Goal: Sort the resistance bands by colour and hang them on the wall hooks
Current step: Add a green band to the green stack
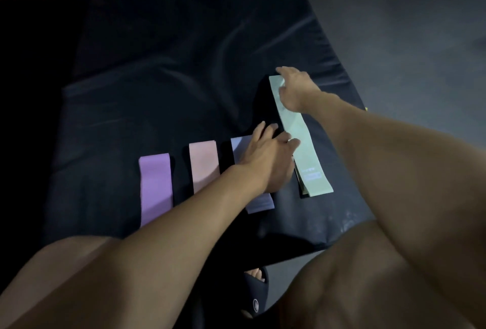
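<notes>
Four resistance bands lie flat on a black gym mat, side by side nr its near edge; purple band furthest left, pink band next, lavender-blue band partly under the L forearm, mint-green band nr the mat's right edge, angled, w/ a darker layer showing under its near end. Left hand rests across the lavender-blue band, fingers straight & spread, tips touching the green band's mid-section; right hand at the green band's far end, fingers pressing/pinching its corner; exact grip can't tell. Bare knees low in view; black slide sandal on grey floor below the mat's near edge.
</notes>
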